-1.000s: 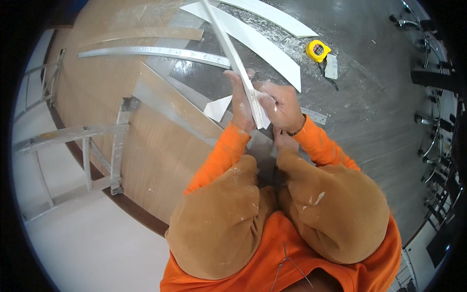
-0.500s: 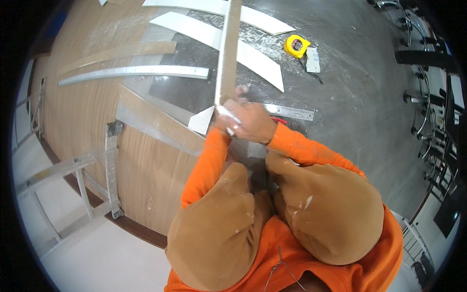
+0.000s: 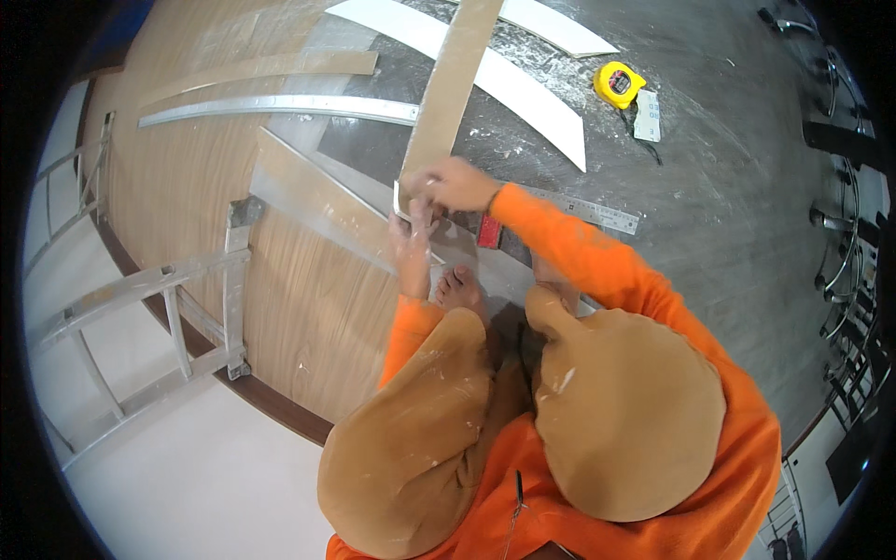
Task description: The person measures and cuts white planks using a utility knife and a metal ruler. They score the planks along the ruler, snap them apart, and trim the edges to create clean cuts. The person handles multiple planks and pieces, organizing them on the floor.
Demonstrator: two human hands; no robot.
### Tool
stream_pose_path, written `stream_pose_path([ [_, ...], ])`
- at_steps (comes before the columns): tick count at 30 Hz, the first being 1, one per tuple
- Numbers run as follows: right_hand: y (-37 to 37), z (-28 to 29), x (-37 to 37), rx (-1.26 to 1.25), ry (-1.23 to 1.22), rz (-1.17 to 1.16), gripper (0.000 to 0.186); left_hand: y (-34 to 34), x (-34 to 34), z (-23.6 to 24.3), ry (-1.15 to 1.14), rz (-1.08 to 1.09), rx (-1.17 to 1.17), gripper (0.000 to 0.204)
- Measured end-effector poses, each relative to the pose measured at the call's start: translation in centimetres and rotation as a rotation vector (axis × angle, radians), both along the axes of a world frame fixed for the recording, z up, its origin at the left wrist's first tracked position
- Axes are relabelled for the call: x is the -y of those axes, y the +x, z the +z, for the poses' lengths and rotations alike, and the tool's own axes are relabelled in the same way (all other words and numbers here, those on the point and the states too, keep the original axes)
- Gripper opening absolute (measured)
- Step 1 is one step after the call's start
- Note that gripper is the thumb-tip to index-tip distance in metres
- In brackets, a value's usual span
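A long tan-faced plasterboard strip [image 3: 448, 91] runs from the top of the view down to my hands, with a white edge at its near end. My right hand [image 3: 457, 185] is closed over that end, its fingers curled and slightly blurred. Just below, my left hand [image 3: 413, 250] points up with fingers stretched and apart, its fingertips touching the end of the strip. Between the hands the fingertips partly hide the strip's corner. A steel ruler [image 3: 593, 213] lies on the floor right of my right hand, partly under the forearm. Beside it is a red object [image 3: 489, 231].
White board strips [image 3: 537, 103] lie beyond on the dusty floor. A yellow tape measure [image 3: 619, 84] sits at the right, next to a small pale packet [image 3: 647, 116]. To the left are a metal straightedge [image 3: 280, 107], another board piece [image 3: 322, 196] and a metal ladder [image 3: 238, 289]. Chairs [image 3: 831, 224] line the far right.
My hands have moved apart: the left dropped lower with fingers stretched, while the right stays at the strip's end. The strip has turned its tan face up. The view has shifted left.
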State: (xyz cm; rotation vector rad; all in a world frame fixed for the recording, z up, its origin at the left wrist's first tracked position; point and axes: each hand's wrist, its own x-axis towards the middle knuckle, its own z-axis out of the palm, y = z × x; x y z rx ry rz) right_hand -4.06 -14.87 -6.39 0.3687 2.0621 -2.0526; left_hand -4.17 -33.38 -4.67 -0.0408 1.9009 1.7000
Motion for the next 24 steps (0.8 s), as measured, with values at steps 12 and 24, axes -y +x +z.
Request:
stream_pose_path([
  [12,18.6,2.3,-6.4,0.074,0.817,0.243,0.039,-2.9,-0.1,0.4,-0.556,0.015,-0.434,0.033],
  [24,4.4,3.3,1.2,0.126,0.306,0.013,0.049,-2.2,0.5,-0.6,-0.595,-0.048,-0.631,0.024],
])
